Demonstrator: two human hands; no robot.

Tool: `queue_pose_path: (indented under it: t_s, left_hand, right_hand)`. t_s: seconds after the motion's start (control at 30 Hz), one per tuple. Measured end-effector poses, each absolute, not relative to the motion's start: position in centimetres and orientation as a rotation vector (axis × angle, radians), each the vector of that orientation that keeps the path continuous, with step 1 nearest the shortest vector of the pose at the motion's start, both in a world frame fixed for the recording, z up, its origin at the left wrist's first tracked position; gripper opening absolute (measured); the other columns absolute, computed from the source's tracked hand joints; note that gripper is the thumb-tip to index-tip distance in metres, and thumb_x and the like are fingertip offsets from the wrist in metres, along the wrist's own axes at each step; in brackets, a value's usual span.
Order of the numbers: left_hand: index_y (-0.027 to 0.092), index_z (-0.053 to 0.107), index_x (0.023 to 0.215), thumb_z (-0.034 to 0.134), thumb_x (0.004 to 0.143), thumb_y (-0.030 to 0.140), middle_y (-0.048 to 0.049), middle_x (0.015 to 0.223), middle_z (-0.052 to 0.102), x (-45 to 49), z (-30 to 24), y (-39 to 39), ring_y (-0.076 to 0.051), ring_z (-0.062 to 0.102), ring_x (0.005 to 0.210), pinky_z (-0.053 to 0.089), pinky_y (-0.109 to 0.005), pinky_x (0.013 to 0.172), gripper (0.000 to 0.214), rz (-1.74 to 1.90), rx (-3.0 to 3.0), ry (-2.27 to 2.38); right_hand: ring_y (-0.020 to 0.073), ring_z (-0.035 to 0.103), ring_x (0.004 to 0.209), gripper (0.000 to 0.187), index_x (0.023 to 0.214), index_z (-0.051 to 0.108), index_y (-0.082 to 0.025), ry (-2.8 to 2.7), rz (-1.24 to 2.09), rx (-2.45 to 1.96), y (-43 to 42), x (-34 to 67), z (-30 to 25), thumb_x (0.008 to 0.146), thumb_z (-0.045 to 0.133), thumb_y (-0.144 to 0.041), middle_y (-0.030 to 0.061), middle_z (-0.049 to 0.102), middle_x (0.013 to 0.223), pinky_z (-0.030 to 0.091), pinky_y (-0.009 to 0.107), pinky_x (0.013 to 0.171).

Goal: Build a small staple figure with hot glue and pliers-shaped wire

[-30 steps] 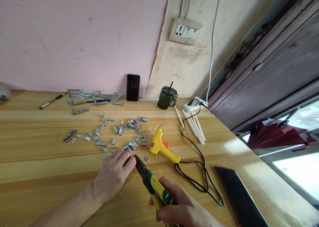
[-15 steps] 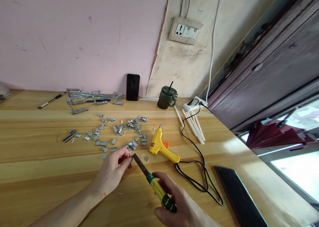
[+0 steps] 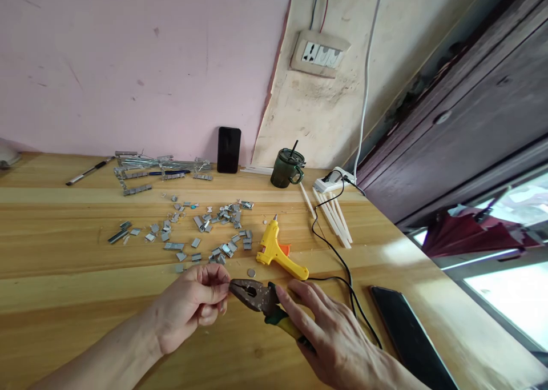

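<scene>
My right hand [image 3: 329,333] grips a pair of pliers [image 3: 261,301] with green and yellow handles, the rusty jaws pointing left. My left hand [image 3: 194,301] is pinched at the jaw tips, its fingers curled; what it holds is too small to make out. Both hands hover just above the wooden table [image 3: 64,276]. Right behind them lie several small cut metal pieces [image 3: 214,230] scattered over the boards, and a small round coin-like disc [image 3: 252,273].
A yellow glue gun [image 3: 278,250] with a black cord lies right of the pieces. Glue sticks [image 3: 334,216] and a white power strip [image 3: 329,183] sit behind it. A dark phone [image 3: 409,336] lies front right. Another phone [image 3: 228,149], a green mug [image 3: 286,167] and metal strips [image 3: 149,170] line the wall.
My right hand turned the pliers from steeply angled to nearly level, jaws now seen flat. My left hand lifted off the table from among the pieces and pinched at the jaw tips.
</scene>
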State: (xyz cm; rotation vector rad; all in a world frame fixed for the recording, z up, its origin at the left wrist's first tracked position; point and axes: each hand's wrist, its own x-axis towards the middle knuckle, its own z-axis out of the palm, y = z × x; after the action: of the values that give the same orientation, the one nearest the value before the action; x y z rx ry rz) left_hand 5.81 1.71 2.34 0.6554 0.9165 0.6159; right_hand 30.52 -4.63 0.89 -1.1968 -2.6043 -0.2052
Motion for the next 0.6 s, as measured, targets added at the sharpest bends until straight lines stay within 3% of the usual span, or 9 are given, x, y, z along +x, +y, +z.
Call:
queue_pose_path:
  t_s: [0.2, 0.4, 0.6]
  left_hand:
    - [0.015, 0.055, 0.058, 0.083, 0.05, 0.023, 0.0049, 0.04, 0.052, 5.9, 3.5, 0.6, 0.001, 0.026, 0.032, 0.009, -0.019, 0.039, 0.03, 0.477, 0.543, 0.844]
    - [0.015, 0.057, 0.061, 0.083, 0.051, 0.022, 0.0048, 0.044, 0.055, 5.9, 4.1, 0.2, 0.001, 0.03, 0.035, 0.013, -0.017, 0.04, 0.029, 0.574, 0.498, 0.874]
    - [0.015, 0.058, 0.064, 0.077, 0.063, 0.032, 0.0042, 0.05, 0.056, 5.3, 5.0, 0.7, -0.002, 0.032, 0.041, 0.018, -0.019, 0.042, 0.025, 0.817, 0.78, 0.947]
  right_hand:
    - [0.0301, 0.057, 0.103, 0.064, 0.134, 0.039, -0.016, -2.636, -0.362, -1.06, -4.0, 32.2, 1.8, 0.073, 0.038, 0.003, 0.0187, 0.058, 0.118, 0.058, 0.043, 0.069]
    - [0.0219, 0.057, 0.113, 0.064, 0.137, 0.032, -0.011, -2.543, 0.041, -1.154, -4.8, 30.9, 2.5, 0.075, 0.032, 0.002, 0.0156, 0.059, 0.125, 0.056, 0.034, 0.082]
    - [0.0193, 0.067, 0.098, 0.046, 0.129, 0.039, -0.017, -2.308, 0.288, -1.295, -5.1, 29.6, 3.5, 0.085, 0.036, -0.005, 0.0124, 0.068, 0.112, 0.056, 0.027, 0.08]
